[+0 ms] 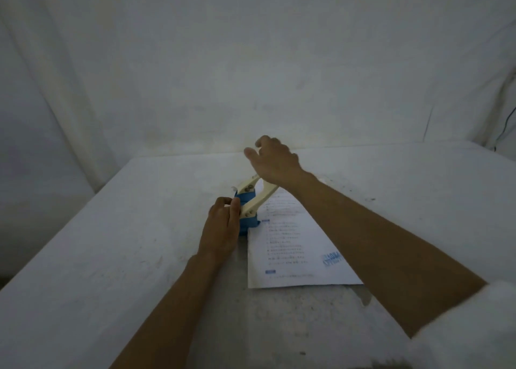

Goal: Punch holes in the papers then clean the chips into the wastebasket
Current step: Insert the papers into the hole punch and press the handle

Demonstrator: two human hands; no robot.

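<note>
My left hand [220, 226] is gripping the hole punch [250, 209] at its blue base; my right hand [272, 159] is hovering loosely open above its raised lever, paper [293, 251] slotted underneath.

My right forearm covers the right edge of the paper [287, 245], and the sheet's far end slips out of sight under the hole punch [249, 209] and my wrist. The printed lines are too small and soft to read; the blue logo near my arm is blurred. My left hand [220, 229] hides the punch's left side, so the grip of my fingers [236, 205] there is unclear. My right hand [272, 160] is smeared by motion. The bench [111, 257] runs off the bottom and left edges, and my white sleeve [469, 332] is cropped at the lower right corner.
</note>
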